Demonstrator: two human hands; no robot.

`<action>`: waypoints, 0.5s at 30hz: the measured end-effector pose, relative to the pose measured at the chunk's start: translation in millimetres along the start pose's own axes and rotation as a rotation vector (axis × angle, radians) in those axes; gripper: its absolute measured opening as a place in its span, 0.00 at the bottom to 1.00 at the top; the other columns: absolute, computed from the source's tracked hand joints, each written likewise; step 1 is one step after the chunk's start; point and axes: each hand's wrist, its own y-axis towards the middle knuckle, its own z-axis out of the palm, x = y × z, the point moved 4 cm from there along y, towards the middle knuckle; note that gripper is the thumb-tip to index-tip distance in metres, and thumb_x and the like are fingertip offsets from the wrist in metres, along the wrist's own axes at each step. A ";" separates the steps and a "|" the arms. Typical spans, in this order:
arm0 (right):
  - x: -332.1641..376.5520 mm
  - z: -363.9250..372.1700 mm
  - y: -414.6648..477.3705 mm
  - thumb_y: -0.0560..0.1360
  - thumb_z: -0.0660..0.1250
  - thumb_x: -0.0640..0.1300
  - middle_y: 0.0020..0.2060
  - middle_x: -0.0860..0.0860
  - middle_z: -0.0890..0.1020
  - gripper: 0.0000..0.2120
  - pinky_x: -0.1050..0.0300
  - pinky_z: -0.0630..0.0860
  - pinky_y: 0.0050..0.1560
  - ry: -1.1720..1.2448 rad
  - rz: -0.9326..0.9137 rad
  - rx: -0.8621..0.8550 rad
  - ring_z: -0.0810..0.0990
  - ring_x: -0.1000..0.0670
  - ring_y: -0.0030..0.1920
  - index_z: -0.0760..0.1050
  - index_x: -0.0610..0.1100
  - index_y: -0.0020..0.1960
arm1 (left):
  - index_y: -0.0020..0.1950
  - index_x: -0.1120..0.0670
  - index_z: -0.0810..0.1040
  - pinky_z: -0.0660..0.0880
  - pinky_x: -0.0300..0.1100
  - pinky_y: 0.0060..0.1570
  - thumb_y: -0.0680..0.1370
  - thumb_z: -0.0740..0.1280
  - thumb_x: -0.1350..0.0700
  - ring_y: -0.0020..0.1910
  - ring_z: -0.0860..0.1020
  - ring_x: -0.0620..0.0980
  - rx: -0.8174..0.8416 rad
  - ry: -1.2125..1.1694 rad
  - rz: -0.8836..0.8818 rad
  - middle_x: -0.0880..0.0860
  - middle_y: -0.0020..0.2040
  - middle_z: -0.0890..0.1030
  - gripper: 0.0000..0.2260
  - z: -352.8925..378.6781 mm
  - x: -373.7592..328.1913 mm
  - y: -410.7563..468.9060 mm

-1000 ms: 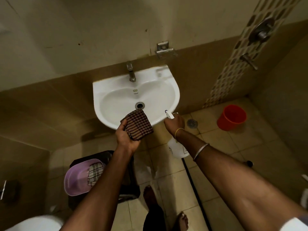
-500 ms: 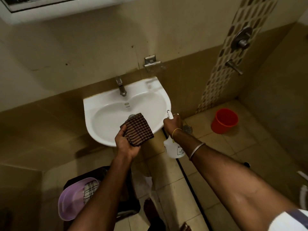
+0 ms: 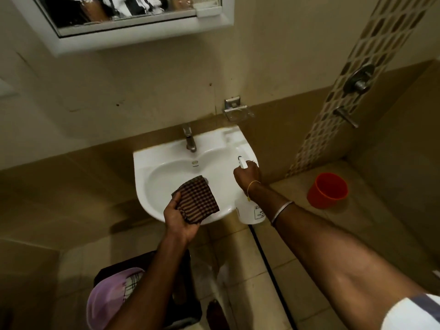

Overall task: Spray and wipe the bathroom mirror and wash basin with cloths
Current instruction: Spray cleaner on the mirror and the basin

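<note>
The wash basin [image 3: 142, 177] juts from the wall [image 3: 262, 67], with open floor [image 3: 357, 222] to its right up to the orange bucket [image 3: 327, 190]; the left hand [image 3: 178, 222] grips a folded brown checked cloth [image 3: 197, 202] over its front rim; the right hand [image 3: 247, 175] curls round a white spray bottle [image 3: 252, 211] beside the right rim; the mirror [image 3: 133, 10] is cut off above.

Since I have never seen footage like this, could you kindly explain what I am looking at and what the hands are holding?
There is no machine: these are a person's two bare arms, filmed by one wide-angle camera worn on the head, looking down. The left hand grips a folded checked cloth over the wash basin. The right hand holds a white spray bottle by its top, beside the basin's right edge. A mirror hangs above, and an orange bucket stands on the floor to the right.
</note>
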 end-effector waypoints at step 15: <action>50.7 71.8 -29.2 0.74 0.65 0.39 0.43 0.46 0.81 0.03 0.52 0.77 0.45 -0.035 -0.131 0.117 0.81 0.42 0.45 0.77 0.43 0.43 | 0.71 0.58 0.77 0.84 0.59 0.50 0.85 0.57 0.47 0.63 0.80 0.63 -0.064 -0.048 0.026 0.62 0.63 0.84 0.21 -44.0 -65.7 2.8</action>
